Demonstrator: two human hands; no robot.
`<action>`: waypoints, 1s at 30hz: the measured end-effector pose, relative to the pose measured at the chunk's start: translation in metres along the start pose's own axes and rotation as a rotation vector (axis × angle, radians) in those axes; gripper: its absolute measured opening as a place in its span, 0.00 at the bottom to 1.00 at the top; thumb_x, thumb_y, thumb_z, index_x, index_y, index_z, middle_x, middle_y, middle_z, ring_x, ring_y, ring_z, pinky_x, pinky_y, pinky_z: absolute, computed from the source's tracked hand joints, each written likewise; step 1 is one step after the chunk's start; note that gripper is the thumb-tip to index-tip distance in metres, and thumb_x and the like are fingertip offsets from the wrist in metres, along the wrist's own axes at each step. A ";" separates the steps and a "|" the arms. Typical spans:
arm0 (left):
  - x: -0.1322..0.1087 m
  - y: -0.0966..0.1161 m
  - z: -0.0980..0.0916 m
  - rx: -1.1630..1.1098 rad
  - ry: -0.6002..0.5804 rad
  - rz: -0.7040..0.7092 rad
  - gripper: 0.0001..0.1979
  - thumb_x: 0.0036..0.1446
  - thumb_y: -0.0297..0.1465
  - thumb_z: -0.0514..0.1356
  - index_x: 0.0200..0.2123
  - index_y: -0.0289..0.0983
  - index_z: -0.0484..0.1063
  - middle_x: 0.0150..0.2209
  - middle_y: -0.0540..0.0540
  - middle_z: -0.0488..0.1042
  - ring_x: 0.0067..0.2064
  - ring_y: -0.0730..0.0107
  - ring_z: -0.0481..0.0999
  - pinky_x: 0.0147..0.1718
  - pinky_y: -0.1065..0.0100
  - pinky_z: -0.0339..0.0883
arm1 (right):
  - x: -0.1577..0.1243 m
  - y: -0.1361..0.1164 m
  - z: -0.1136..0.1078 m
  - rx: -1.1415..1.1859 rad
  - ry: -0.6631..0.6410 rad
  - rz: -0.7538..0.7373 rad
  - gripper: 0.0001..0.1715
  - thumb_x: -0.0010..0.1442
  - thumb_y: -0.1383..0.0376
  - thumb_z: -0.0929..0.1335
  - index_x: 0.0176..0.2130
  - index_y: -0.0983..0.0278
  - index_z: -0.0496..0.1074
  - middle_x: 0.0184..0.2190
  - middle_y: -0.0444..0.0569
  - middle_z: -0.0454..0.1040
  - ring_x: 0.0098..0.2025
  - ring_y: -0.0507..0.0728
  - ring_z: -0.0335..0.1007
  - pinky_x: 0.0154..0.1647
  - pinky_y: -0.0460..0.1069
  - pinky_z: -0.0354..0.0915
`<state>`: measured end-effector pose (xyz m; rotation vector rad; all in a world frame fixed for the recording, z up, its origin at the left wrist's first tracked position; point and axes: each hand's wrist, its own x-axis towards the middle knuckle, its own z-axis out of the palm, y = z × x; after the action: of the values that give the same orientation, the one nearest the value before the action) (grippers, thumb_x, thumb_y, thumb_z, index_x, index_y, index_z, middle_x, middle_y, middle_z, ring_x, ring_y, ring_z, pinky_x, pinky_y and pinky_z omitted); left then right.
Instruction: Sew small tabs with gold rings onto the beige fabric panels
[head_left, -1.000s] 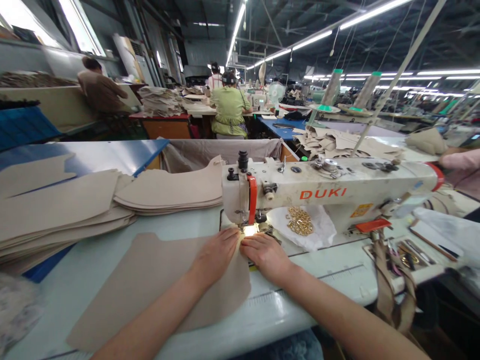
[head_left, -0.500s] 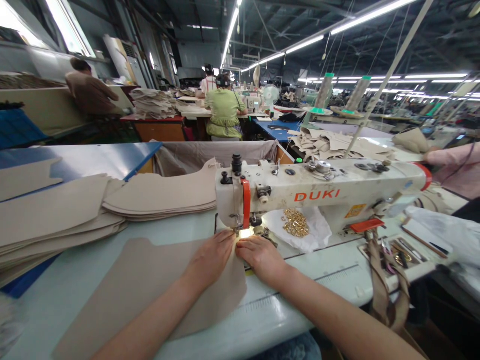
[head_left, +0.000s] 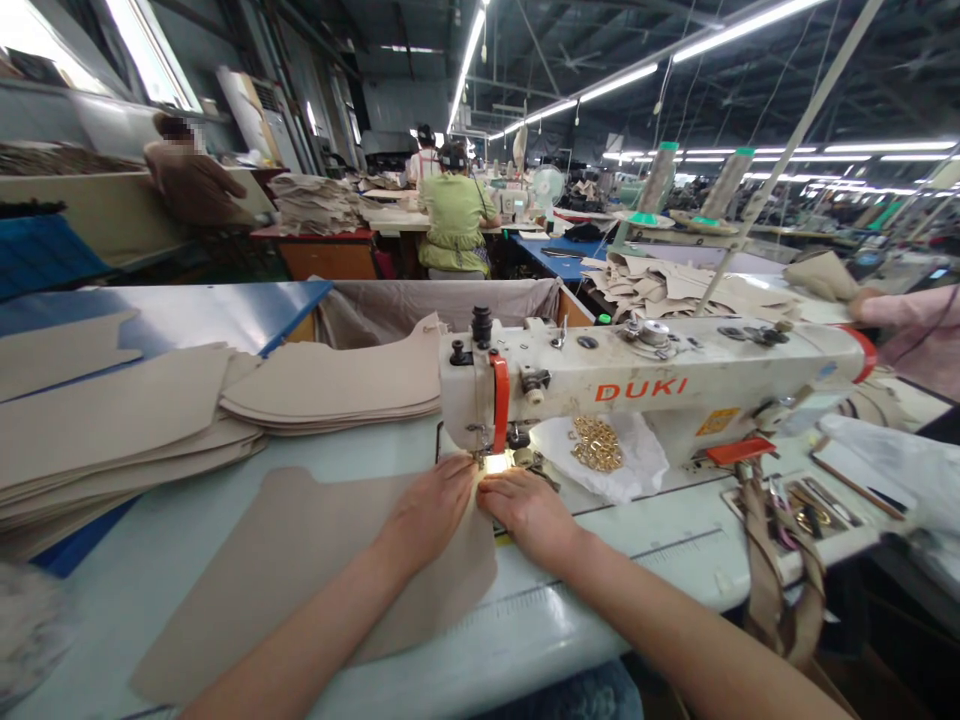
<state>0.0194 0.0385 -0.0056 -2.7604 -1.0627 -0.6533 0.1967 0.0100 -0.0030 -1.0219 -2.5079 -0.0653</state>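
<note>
A large beige panel of fabric-like sheet (head_left: 315, 530) lies flat on the pale table, its far right part beneath my hands at the sewing machine (head_left: 645, 385). My left hand (head_left: 431, 505) presses on it, fingers together, their tips just left of the lit needle area. Close on the right, my right hand (head_left: 529, 510) has bent fingers held together at the same spot, gripping the work there. The two hands' fingertips nearly meet. What lies under the fingertips and the presser foot is mostly hidden. An orange-red guard bar (head_left: 500, 400) stands above the hands.
Stacked beige panels (head_left: 330, 390) lie left of the machine. Gold metal rings (head_left: 598, 443) sit on white plastic (head_left: 649, 460) under its arm. Brown straps (head_left: 761, 570) hang beside a tool tray (head_left: 840, 505) at right. A pink-sleeved arm (head_left: 911, 308) is at far right.
The view has shifted slightly, so most things sit a little farther right. The panel's left end has crept towards the machine. Both hands stay at the needle area.
</note>
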 end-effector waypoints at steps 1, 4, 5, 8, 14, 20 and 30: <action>0.000 0.000 0.000 0.007 -0.005 -0.010 0.15 0.62 0.24 0.46 0.42 0.33 0.72 0.43 0.41 0.75 0.48 0.63 0.72 0.49 0.62 0.67 | 0.000 0.000 0.000 0.003 0.005 0.001 0.04 0.59 0.69 0.67 0.37 0.67 0.72 0.42 0.50 0.76 0.46 0.56 0.70 0.49 0.50 0.63; 0.003 0.002 -0.002 0.010 -0.043 -0.051 0.15 0.62 0.24 0.46 0.41 0.33 0.72 0.44 0.41 0.75 0.49 0.63 0.72 0.49 0.62 0.67 | 0.001 0.000 0.001 0.013 0.006 0.013 0.04 0.59 0.69 0.68 0.38 0.67 0.72 0.42 0.50 0.76 0.46 0.56 0.69 0.49 0.50 0.64; 0.004 0.003 -0.003 0.001 -0.055 -0.061 0.15 0.62 0.24 0.46 0.41 0.34 0.72 0.44 0.41 0.75 0.49 0.63 0.72 0.49 0.61 0.67 | 0.001 0.001 0.001 0.013 0.001 0.018 0.05 0.59 0.70 0.68 0.38 0.68 0.72 0.42 0.51 0.76 0.46 0.56 0.69 0.49 0.50 0.64; 0.007 0.005 -0.006 -0.031 -0.079 -0.083 0.15 0.61 0.24 0.46 0.41 0.34 0.72 0.43 0.41 0.76 0.48 0.64 0.73 0.49 0.61 0.67 | 0.003 0.002 -0.001 0.002 -0.018 0.026 0.05 0.58 0.70 0.68 0.38 0.68 0.72 0.41 0.51 0.76 0.46 0.57 0.69 0.48 0.50 0.64; -0.020 0.015 -0.014 -0.057 -0.008 -0.083 0.15 0.61 0.24 0.46 0.44 0.32 0.70 0.46 0.39 0.74 0.49 0.64 0.72 0.50 0.62 0.68 | -0.002 -0.020 -0.009 0.021 -0.043 -0.093 0.03 0.60 0.69 0.67 0.34 0.67 0.72 0.38 0.49 0.76 0.43 0.56 0.70 0.47 0.50 0.65; -0.063 0.041 -0.049 -0.134 -0.100 -0.242 0.18 0.60 0.28 0.51 0.53 0.36 0.65 0.54 0.41 0.69 0.56 0.65 0.66 0.55 0.60 0.63 | -0.018 -0.048 -0.003 0.111 0.092 -0.138 0.09 0.63 0.68 0.62 0.39 0.67 0.72 0.38 0.51 0.76 0.42 0.57 0.70 0.45 0.52 0.67; -0.182 0.024 -0.075 -0.080 -0.318 -0.321 0.30 0.53 0.27 0.55 0.60 0.47 0.58 0.57 0.47 0.67 0.55 0.59 0.69 0.52 0.60 0.66 | -0.022 -0.052 -0.008 0.211 0.323 -0.140 0.15 0.66 0.66 0.58 0.46 0.61 0.71 0.40 0.52 0.77 0.42 0.56 0.73 0.43 0.50 0.71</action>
<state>-0.1119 -0.1098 -0.0151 -2.8521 -1.6000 -0.2931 0.1792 -0.0439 0.0014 -0.6897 -2.2320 -0.0063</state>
